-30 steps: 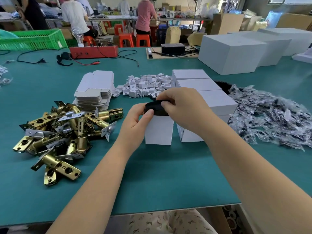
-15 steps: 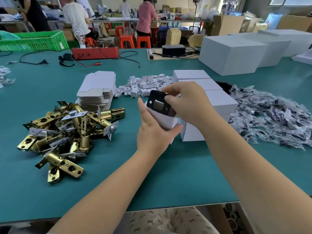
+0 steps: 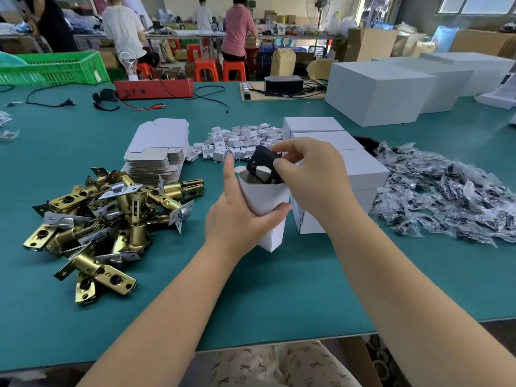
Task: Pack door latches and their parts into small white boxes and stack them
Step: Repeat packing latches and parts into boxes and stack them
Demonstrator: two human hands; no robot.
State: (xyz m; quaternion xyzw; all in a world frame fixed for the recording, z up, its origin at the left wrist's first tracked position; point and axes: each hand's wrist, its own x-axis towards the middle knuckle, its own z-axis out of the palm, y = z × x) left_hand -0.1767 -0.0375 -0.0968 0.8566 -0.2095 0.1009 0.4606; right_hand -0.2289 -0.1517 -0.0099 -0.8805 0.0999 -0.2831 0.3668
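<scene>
My left hand (image 3: 236, 216) grips a small white box (image 3: 265, 208) that stands upright on the green table with its top open. My right hand (image 3: 310, 177) pinches a black strike plate (image 3: 264, 166) tilted at the box's open mouth, its lower edge inside the opening. A pile of brass door latches (image 3: 106, 219) lies to the left. Closed small white boxes (image 3: 360, 171) stand in a stacked row just behind and right of the open box.
A stack of flat box blanks (image 3: 159, 149) and a heap of small white card inserts (image 3: 240, 138) lie behind. Plastic bags of black parts (image 3: 446, 191) spread at right. Large white cartons (image 3: 377, 93), a red device (image 3: 153, 89) with cables and a green crate (image 3: 53, 68) sit farther back.
My left hand has shifted from the box's top to gripping its side, and the box tilted toward me. My right hand turned the black plate on edge and lowered it into the opening.
</scene>
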